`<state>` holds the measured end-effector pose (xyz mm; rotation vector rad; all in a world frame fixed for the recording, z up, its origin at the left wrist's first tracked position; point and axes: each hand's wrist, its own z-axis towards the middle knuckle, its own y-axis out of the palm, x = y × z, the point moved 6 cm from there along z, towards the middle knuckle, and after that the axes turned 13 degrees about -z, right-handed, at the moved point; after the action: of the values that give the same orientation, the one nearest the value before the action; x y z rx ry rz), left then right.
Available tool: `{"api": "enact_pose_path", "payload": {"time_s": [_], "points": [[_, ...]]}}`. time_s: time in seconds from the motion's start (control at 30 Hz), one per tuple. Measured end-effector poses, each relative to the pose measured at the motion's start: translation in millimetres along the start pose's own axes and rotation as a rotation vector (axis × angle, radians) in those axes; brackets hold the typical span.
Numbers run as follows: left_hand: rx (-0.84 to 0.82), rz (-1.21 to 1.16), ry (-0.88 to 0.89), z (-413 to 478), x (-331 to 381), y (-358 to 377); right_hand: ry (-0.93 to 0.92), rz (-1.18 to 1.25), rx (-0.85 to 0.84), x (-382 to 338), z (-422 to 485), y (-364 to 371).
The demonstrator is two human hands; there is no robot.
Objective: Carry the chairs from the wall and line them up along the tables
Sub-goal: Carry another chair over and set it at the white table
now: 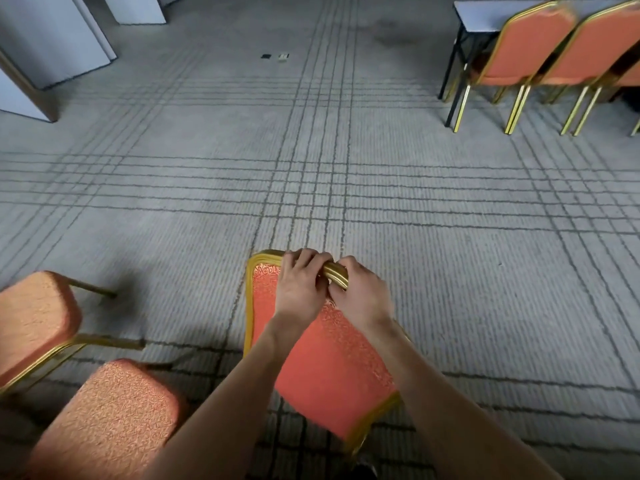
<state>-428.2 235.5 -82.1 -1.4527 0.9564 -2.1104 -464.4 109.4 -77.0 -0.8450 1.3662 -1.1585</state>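
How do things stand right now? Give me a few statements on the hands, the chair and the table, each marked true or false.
1. The left hand and the right hand both grip the top rail of the held chair. True.
2. The held chair is tucked against the table. False: it is out on the open carpet, well apart from the table.
3. Orange chairs with gold frames stand side by side along the table. True.
4. No other chair is near the held chair. False: spare chairs sit to its left.
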Motion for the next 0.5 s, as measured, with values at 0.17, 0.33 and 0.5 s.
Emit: {"api": "enact_pose_path", "payload": {"time_s": [0.17, 0.33, 0.5], "points": [[-0.089, 0.074, 0.029, 21.9, -3.9, -1.4, 0.045, -0.144, 0.069, -1.3, 6.4, -2.4], [-0.204, 0.145, 0.110, 41.6, -22.3, -4.4, 0.130, -0.241, 0.051, -7.6, 3.7, -4.8], [-0.290, 0.118, 0.221, 24.9, -33.1, -9.9, 0.334, -0.248, 0.051, -22.2, -23.6, -3.3]]}}
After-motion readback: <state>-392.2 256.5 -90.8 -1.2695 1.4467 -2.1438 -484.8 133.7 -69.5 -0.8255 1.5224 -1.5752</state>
